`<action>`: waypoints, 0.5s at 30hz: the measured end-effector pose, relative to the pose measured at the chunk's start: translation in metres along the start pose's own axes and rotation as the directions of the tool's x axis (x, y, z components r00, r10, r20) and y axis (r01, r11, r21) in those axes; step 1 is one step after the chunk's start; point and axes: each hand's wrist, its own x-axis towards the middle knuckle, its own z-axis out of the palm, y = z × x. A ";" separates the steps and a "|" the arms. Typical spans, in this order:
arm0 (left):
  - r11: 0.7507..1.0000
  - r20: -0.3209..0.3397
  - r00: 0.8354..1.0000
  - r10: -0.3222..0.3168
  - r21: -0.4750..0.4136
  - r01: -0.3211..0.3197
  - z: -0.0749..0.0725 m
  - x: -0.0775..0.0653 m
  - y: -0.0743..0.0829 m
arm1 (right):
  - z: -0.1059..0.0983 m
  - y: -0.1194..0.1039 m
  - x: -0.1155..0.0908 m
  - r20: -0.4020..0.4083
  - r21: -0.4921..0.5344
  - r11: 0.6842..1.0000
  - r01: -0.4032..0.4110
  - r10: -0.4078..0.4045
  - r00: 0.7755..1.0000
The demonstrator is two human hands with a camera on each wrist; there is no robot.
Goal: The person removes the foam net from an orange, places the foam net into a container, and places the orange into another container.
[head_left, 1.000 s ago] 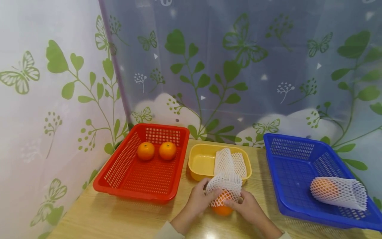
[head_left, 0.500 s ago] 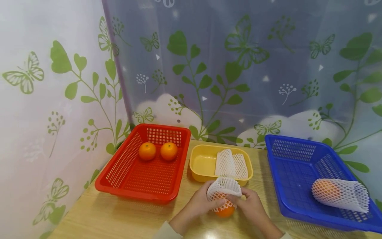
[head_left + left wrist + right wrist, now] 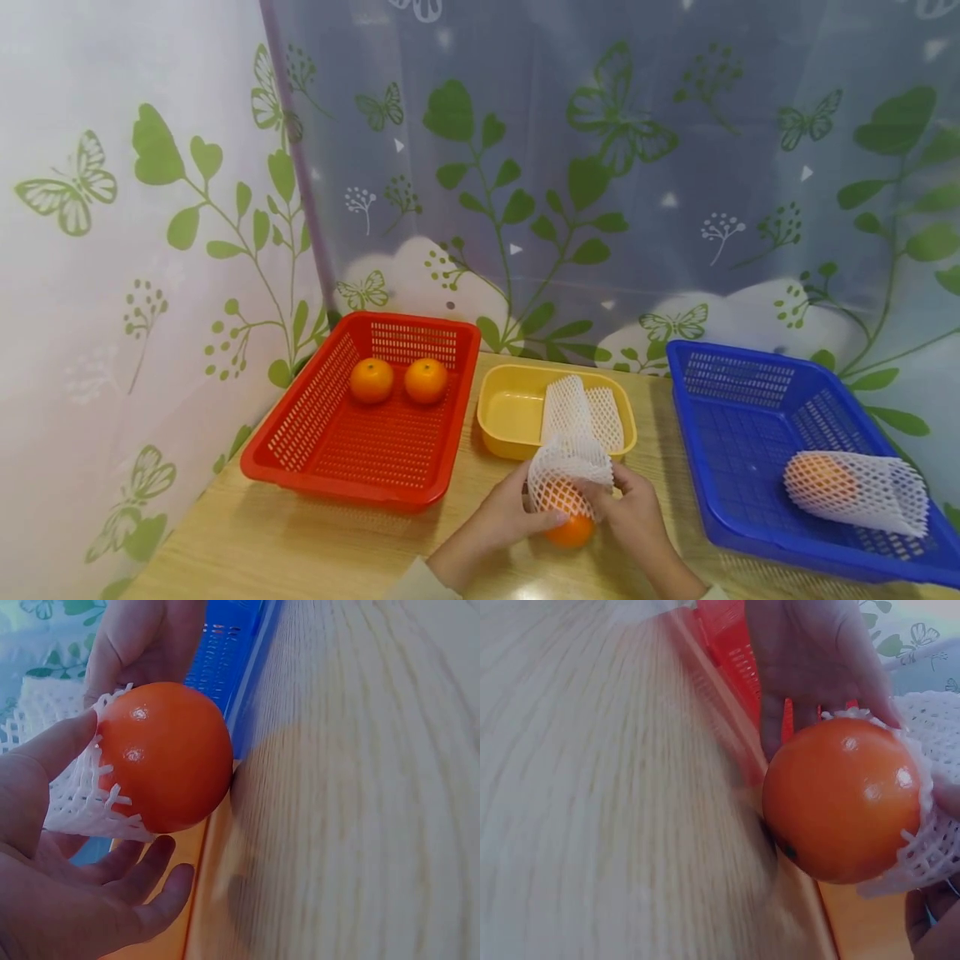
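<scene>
An orange (image 3: pixel 570 532) sits partly inside a white foam net sleeve (image 3: pixel 553 467), its lower end bare, close over the wooden table. My left hand (image 3: pixel 501 515) holds netted fruit from the left, thumb on the sleeve's edge. In the left wrist view, the fingers of that hand curl beneath the orange (image 3: pixel 172 757). My right hand (image 3: pixel 636 515) pinches the sleeve on the other side. The right wrist view shows the net's fringed edge around the orange (image 3: pixel 840 802), with the right hand (image 3: pixel 939 926) cut off at the frame's edge.
At left, a red basket (image 3: pixel 345 493) contains two oranges (image 3: pixel 372 381). Behind the hands stands a yellow tub (image 3: pixel 510 417) with folded net sleeves (image 3: pixel 566 408). A blue basket (image 3: pixel 738 433) on the right holds a netted orange (image 3: pixel 821 477). A patterned curtain (image 3: pixel 495 275) backs the table (image 3: pixel 225 550).
The sleeve's upper end dipped and rose again as both hands worked it on the orange. My left thumb now lies lower, near the bare part. The baskets' contents stay the same.
</scene>
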 end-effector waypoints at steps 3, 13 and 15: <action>1.000 -0.016 1.000 -0.023 0.015 0.023 0.000 0.000 0.001 | -0.001 0.001 0.000 0.041 0.038 0.999 0.030 -0.031 0.999; 0.998 -0.083 0.996 0.012 0.058 -0.007 0.000 -0.001 0.001 | -0.005 0.003 -0.003 0.131 0.047 0.997 0.053 -0.059 0.990; 0.999 -0.106 0.994 0.008 0.052 -0.003 0.000 0.000 0.001 | -0.005 0.004 -0.003 0.141 0.046 0.997 0.061 -0.067 0.988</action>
